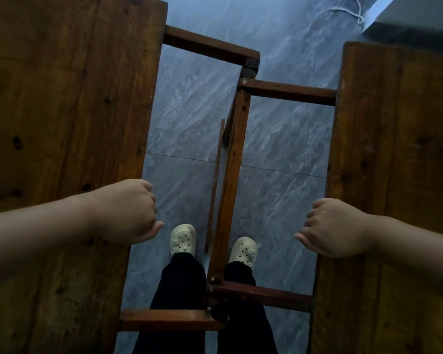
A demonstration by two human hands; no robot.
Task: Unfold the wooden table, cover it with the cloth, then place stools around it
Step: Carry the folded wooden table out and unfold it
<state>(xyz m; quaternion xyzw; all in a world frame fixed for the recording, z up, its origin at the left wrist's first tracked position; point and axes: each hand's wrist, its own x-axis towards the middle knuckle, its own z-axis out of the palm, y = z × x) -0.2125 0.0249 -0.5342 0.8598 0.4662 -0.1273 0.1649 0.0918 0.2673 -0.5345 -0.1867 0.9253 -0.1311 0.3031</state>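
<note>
Dim throughout, with a cool blue cast. The floor point(279, 149) is the brightest large area, and its pale veining is lightest toward the top, so the light seems to come from that side. The table point(62, 98) reads dark brown, its grain sinking into murk at the corners, where the frame vignettes. Shadows are soft and diffuse. The shoes point(183, 240) stand out pale against trousers point(179, 290) that are almost black and show little detail. Wide-angle distortion bows the table's long edges. The left hand point(128, 210) and right hand point(340, 228) look slightly soft, and the forearms blur more toward the frame's sides.
</note>
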